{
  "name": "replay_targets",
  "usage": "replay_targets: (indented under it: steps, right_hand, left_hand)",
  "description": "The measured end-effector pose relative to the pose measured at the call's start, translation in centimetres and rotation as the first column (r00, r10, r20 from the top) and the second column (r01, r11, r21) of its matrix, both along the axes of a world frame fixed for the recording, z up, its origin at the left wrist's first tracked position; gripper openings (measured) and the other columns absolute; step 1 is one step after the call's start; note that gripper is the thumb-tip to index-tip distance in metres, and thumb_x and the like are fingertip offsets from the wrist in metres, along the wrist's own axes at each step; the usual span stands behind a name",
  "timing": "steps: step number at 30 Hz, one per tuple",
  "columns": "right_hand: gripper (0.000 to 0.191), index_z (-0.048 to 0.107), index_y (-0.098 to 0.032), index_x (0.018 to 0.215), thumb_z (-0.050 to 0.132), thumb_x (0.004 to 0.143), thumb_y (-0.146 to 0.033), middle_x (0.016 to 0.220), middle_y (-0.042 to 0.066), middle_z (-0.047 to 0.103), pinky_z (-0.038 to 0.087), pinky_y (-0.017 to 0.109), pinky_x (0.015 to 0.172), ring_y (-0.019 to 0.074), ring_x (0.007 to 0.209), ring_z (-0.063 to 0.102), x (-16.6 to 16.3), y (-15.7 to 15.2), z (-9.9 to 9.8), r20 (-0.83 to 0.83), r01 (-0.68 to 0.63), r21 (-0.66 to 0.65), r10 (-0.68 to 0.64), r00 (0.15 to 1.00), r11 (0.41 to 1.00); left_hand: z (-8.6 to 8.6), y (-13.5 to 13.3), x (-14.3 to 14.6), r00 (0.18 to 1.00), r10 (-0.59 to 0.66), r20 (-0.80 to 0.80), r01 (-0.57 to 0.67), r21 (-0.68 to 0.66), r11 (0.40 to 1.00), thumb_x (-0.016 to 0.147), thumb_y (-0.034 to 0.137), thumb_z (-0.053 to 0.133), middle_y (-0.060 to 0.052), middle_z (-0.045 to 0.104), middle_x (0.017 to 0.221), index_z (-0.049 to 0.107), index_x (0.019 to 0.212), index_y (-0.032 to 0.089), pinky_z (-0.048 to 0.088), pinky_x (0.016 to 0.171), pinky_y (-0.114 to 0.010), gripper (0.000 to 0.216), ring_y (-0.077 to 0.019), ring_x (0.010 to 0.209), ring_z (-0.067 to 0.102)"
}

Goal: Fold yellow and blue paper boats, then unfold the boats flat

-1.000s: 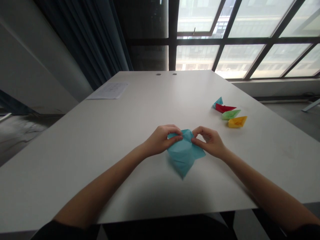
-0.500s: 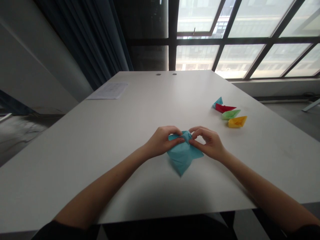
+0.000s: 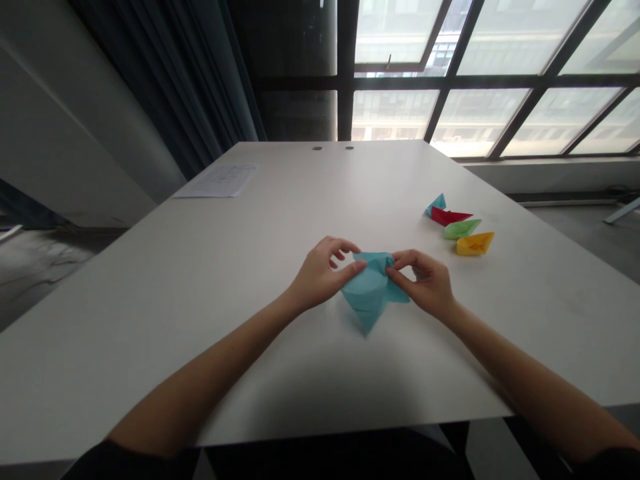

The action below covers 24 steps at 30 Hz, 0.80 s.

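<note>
A folded sheet of light-blue paper (image 3: 367,293) is held just above the table in front of me, one pointed corner hanging toward me. My right hand (image 3: 425,279) pinches its upper right part between thumb and fingers. At the paper's left edge is my left hand (image 3: 329,270), its thumb tip touching the sheet and its fingers spread apart, not closed on it. Some fingertips of the right hand are hidden behind the paper.
To the right on the white table (image 3: 200,287) lie folded paper boats: yellow (image 3: 474,245), green (image 3: 462,229) and red (image 3: 447,216), with a blue folded paper piece (image 3: 437,203) behind. Printed paper (image 3: 217,181) lies far left. Windows and a dark curtain (image 3: 200,80) stand beyond.
My left hand has loosened its pinch, its fingers lifting apart. The blue paper has moved slightly up and right with my right hand, and more of its upper edge shows.
</note>
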State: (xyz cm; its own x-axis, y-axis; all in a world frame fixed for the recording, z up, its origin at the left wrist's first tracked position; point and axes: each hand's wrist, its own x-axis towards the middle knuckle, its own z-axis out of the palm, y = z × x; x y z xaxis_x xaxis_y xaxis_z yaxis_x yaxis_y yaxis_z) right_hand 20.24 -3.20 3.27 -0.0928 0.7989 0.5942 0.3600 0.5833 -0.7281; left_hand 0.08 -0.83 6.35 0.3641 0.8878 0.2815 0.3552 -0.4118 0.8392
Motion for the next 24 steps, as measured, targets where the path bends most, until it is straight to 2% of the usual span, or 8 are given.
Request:
replay_targets:
  steps: [2, 4, 6, 9, 11, 13, 18, 24]
  right_hand:
    - [0.010, 0.056, -0.021, 0.069, 0.064, 0.073, -0.026, 0.080, 0.004, 0.067, 0.050, 0.030, 0.065, 0.0164, 0.071, 0.061, 0.2, 0.1, 0.0, 0.027, 0.088, 0.058, -0.089, 0.996, 0.994]
    - [0.009, 0.056, -0.021, 0.070, 0.063, 0.073, -0.024, 0.080, 0.003, 0.067, 0.050, 0.029, 0.064, 0.0162, 0.071, 0.062, 0.3, 0.2, 0.1, 0.056, 0.144, 0.126, -0.152, 0.987, 0.982]
    - [0.007, 0.057, -0.022, 0.070, 0.063, 0.074, -0.023, 0.080, 0.003, 0.068, 0.050, 0.029, 0.063, 0.0159, 0.070, 0.062, 0.3, 0.2, 0.1, 0.080, 0.172, 0.184, -0.189, 0.979, 0.968]
    - [0.006, 0.057, -0.023, 0.071, 0.062, 0.074, -0.022, 0.081, 0.003, 0.068, 0.050, 0.030, 0.065, 0.0167, 0.071, 0.062, 0.3, 0.2, 0.1, 0.113, 0.208, 0.243, -0.241, 0.964, 0.948]
    - [0.006, 0.057, -0.024, 0.072, 0.061, 0.075, -0.022, 0.081, 0.003, 0.068, 0.050, 0.032, 0.066, 0.0176, 0.072, 0.063, 0.4, 0.2, 0.0, 0.136, 0.228, 0.278, -0.274, 0.952, 0.933]
    - [0.006, 0.057, -0.024, 0.072, 0.061, 0.075, -0.021, 0.082, 0.003, 0.068, 0.050, 0.033, 0.067, 0.0181, 0.073, 0.063, 0.5, 0.2, -0.1, 0.150, 0.235, 0.308, -0.292, 0.945, 0.922]
    - [0.008, 0.056, -0.024, 0.074, 0.062, 0.074, -0.018, 0.083, 0.003, 0.068, 0.050, 0.032, 0.067, 0.0179, 0.074, 0.063, 0.7, 0.4, -0.4, 0.153, 0.217, 0.356, -0.286, 0.946, 0.909]
    - [0.006, 0.057, -0.024, 0.072, 0.062, 0.075, -0.022, 0.082, 0.003, 0.068, 0.050, 0.033, 0.067, 0.0182, 0.073, 0.063, 0.9, 0.6, -0.6, 0.139, 0.266, 0.332, -0.326, 0.935, 0.905]
  left_hand:
    - [-0.2, 0.1, 0.0, 0.997, 0.066, 0.050, -0.059, -0.136, 0.989, 0.072, 0.048, 0.059, -0.003, 0.059, 0.074, 0.060, 0.095, 0.017, 0.044, 0.055, -0.022, 0.038, -0.0124, 0.065, 0.056]
    - [-0.4, 0.3, -0.1, 0.994, 0.061, 0.090, -0.036, -0.255, 0.966, 0.071, 0.048, 0.060, -0.001, 0.058, 0.065, 0.057, 0.100, 0.017, 0.044, 0.052, -0.021, 0.043, -0.0115, 0.057, 0.056]
    - [-0.6, 0.4, -0.2, 0.992, 0.059, 0.108, -0.023, -0.306, 0.952, 0.067, 0.046, 0.065, -0.002, 0.061, 0.068, 0.057, 0.103, 0.017, 0.045, 0.052, -0.021, 0.047, -0.0116, 0.057, 0.058]
    - [-0.9, 0.5, -0.2, 0.985, 0.118, 0.127, -0.071, -0.324, 0.943, 0.061, 0.045, 0.070, -0.003, 0.062, 0.078, 0.059, 0.097, 0.017, 0.046, 0.051, -0.022, 0.047, -0.0105, 0.054, 0.058]
    - [-1.1, 0.5, -0.2, 0.976, 0.135, 0.173, -0.057, -0.395, 0.917, 0.062, 0.044, 0.069, -0.003, 0.062, 0.072, 0.059, 0.092, 0.015, 0.048, 0.052, -0.023, 0.043, -0.0109, 0.053, 0.059]
    - [-1.2, 0.5, 0.0, 0.958, 0.133, 0.254, 0.009, -0.491, 0.871, 0.064, 0.041, 0.070, -0.003, 0.062, 0.065, 0.059, 0.091, 0.014, 0.049, 0.056, -0.024, 0.040, -0.0118, 0.056, 0.060]
    - [-1.4, 0.4, 0.3, 0.861, 0.223, 0.457, 0.108, -0.593, 0.798, 0.059, 0.029, 0.075, -0.003, 0.065, 0.069, 0.061, 0.082, 0.012, 0.051, 0.062, -0.023, 0.032, -0.0103, 0.063, 0.061]
    - [-1.4, 0.7, 0.5, 0.713, 0.408, 0.570, 0.148, -0.691, 0.707, 0.061, 0.017, 0.073, 0.000, 0.063, 0.067, 0.060, 0.075, 0.014, 0.051, 0.061, -0.020, 0.020, -0.0074, 0.061, 0.060]
